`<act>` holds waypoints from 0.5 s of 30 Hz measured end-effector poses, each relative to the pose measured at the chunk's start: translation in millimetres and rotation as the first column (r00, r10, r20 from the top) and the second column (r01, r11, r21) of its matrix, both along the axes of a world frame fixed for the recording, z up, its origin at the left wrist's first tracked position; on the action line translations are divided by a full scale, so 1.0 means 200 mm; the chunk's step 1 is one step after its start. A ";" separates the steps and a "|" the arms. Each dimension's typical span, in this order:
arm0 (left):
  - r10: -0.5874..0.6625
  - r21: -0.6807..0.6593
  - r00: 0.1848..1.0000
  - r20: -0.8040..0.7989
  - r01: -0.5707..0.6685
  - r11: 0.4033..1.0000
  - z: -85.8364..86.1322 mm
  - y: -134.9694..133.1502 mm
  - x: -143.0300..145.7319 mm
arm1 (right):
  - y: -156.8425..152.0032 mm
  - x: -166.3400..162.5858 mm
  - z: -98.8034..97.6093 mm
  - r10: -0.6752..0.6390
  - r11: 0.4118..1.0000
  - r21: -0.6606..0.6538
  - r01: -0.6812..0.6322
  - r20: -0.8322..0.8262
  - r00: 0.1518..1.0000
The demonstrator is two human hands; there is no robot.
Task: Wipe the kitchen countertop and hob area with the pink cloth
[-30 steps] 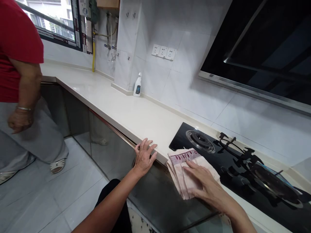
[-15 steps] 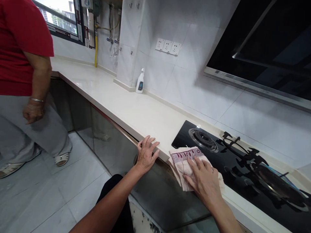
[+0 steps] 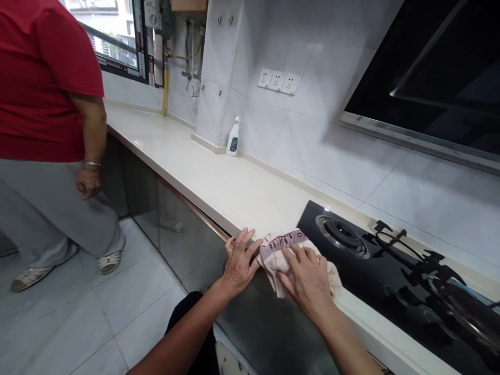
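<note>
A folded cream towel with a purple patterned band lies over the front edge of the pale countertop, just left of the black gas hob. My right hand is on the towel, its fingers curved over the cloth and pressing it against the edge. To the left, my left hand rests at the counter edge with its fingers spread and nothing in them. Its fingertips come close to the towel's left side. The underside of the towel is hidden.
A white spray bottle stands against the wall. Black pan supports sit on the hob, below a dark range hood. At the left stands a person in a red shirt, one arm hanging down. Dark cabinet doors run under the counter.
My right hand has slid the towel leftward along the counter edge, closer to my left hand. The camera view has shifted slightly, and the person in red appears farther into view.
</note>
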State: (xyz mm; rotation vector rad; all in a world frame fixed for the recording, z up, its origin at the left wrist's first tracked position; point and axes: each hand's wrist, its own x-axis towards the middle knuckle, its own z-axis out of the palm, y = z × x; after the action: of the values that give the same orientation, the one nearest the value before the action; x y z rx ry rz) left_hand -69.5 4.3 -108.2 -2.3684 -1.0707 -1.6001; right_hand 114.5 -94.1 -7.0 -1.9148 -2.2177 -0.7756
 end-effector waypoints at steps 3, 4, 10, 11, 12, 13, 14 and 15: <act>0.018 -0.041 0.999 -0.028 -0.020 0.999 0.05 0.11 -0.08 | 0.11 -0.12 0.04 0.015 0.998 -0.054 -0.017 -0.026 1.000; 0.036 -0.054 0.999 -0.020 -0.037 0.998 0.07 0.15 -0.12 | 0.14 -0.16 0.05 0.015 0.997 -0.075 -0.018 -0.040 0.999; 0.079 -0.037 0.997 0.011 -0.079 0.996 0.09 0.41 -0.32 | 0.38 -0.42 0.08 0.046 0.990 -0.132 -0.059 -0.101 0.994; 0.074 -0.027 0.997 0.014 -0.074 0.997 0.08 0.43 -0.34 | 0.42 -0.45 0.08 0.050 0.989 -0.132 -0.064 -0.109 0.993; 0.073 -0.016 0.997 0.022 -0.072 0.997 0.06 0.44 -0.34 | 0.46 -0.48 0.09 0.051 0.989 -0.134 -0.067 -0.120 0.992; 0.078 -0.005 0.996 0.035 -0.078 0.997 0.04 0.45 -0.34 | 0.49 -0.50 0.09 0.048 0.988 -0.138 -0.066 -0.131 0.990; 0.089 0.003 0.995 0.050 -0.090 0.996 0.02 0.46 -0.34 | 0.52 -0.52 0.09 0.043 0.988 -0.142 -0.063 -0.142 0.989; 0.104 0.006 0.992 0.064 -0.105 0.994 0.01 0.46 -0.33 | 0.54 -0.54 0.10 0.036 0.988 -0.146 -0.059 -0.153 0.988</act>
State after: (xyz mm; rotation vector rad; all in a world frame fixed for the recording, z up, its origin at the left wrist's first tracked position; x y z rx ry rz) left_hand -135.2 96.6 -106.5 -2.2295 -1.1755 -1.6509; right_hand 7.4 13.4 12.5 -1.9060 -2.2779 -0.4532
